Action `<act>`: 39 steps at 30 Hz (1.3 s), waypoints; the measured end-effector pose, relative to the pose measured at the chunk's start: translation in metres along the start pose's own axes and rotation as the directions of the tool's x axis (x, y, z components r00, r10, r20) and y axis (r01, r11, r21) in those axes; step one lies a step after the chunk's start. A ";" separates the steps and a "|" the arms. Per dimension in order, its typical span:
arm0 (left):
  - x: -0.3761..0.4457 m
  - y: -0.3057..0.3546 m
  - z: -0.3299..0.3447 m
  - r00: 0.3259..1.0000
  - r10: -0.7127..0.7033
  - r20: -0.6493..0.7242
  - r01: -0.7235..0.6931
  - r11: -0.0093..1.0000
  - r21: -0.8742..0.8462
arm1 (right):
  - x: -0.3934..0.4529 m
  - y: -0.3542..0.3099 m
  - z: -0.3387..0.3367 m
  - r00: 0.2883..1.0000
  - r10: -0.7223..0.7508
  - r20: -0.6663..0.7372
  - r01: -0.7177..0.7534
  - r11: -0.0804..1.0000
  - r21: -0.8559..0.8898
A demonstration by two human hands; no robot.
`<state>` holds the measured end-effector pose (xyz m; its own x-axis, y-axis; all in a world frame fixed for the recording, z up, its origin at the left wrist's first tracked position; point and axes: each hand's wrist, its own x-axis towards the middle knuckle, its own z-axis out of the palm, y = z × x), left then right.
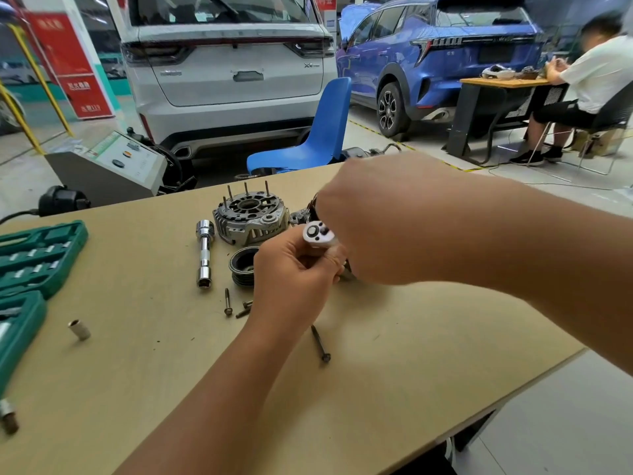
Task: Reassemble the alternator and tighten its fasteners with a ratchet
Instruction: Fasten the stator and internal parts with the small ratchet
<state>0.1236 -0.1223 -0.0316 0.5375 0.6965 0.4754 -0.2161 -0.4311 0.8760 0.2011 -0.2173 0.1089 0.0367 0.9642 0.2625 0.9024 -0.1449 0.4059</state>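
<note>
- left hand (pixel 294 269): fingers curled around the chrome steel ratchet (pixel 318 234); only its rounded head, with the small selector on its face, shows above the fingertips. the handle is hidden inside the fist and under the other arm.
- right hand (pixel 363 221): back of the hand faces the camera, just beyond and above the ratchet head. the fingers are hidden, so whether they grip anything cannot be told.
- grey cast-aluminium alternator end housing (pixel 251 217): lies on the tan wooden table (pixel 411 371) just beyond the left fingertips, open face up, with thin studs standing upright from it. judged rigid and fairly heavy; take hold by the outer rim or mounting ear, not by the studs, which could bend.
- black grooved pulley (pixel 242 265): touching distance to the left of the left knuckles, lying flat. dense, and likely to roll if tipped on edge.
- long dark flanged bolt (pixel 320 342): near the left wrist, on its right. shorter loose bolts (pixel 236 305) lie on the wrist's left. small and prone to rolling; pinch at the shank.
- chrome socket extension bar (pixel 205 257): further left of the pulley. polished, so judged slippery.
- small loose chrome socket (pixel 79 329): well apart to the left, near the green plastic socket case (pixel 37 255).
</note>
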 end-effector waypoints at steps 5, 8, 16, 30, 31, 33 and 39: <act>0.001 0.001 0.000 0.999 -0.028 0.036 0.028 1.000 -0.011 | -0.003 0.006 -0.002 0.999 0.048 -0.011 -0.048 0.998 -0.027; 0.002 0.000 -0.003 0.999 -0.010 0.041 0.010 1.000 -0.008 | -0.008 -0.002 0.002 0.998 0.056 -0.034 -0.059 0.996 -0.064; -0.003 -0.004 -0.001 0.999 -0.033 -0.011 0.034 0.998 0.048 | -0.009 0.004 0.002 0.996 0.082 0.035 -0.080 0.996 -0.047; -0.005 -0.007 0.004 1.000 -0.017 -0.020 0.023 0.932 0.361 | -0.024 0.053 0.001 0.979 0.202 -0.040 -0.171 0.906 0.388; -0.005 -0.008 0.006 1.000 -0.007 -0.016 0.013 0.923 0.385 | -0.026 0.057 0.001 0.973 0.227 -0.047 -0.188 0.893 0.409; -0.005 -0.009 0.009 0.999 0.029 -0.018 -0.019 0.909 0.417 | -0.030 0.061 0.004 0.968 0.250 -0.037 -0.210 0.878 0.431; -0.007 -0.010 0.013 0.996 0.074 -0.053 -0.042 0.885 0.463 | -0.032 0.057 0.011 0.971 0.239 0.026 -0.225 0.865 0.448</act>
<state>0.1326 -0.1309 -0.0449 0.4763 0.6916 0.5429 0.1635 -0.6764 0.7182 0.2565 -0.2539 0.1138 0.2626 0.9070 0.3292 0.9649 -0.2430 -0.1001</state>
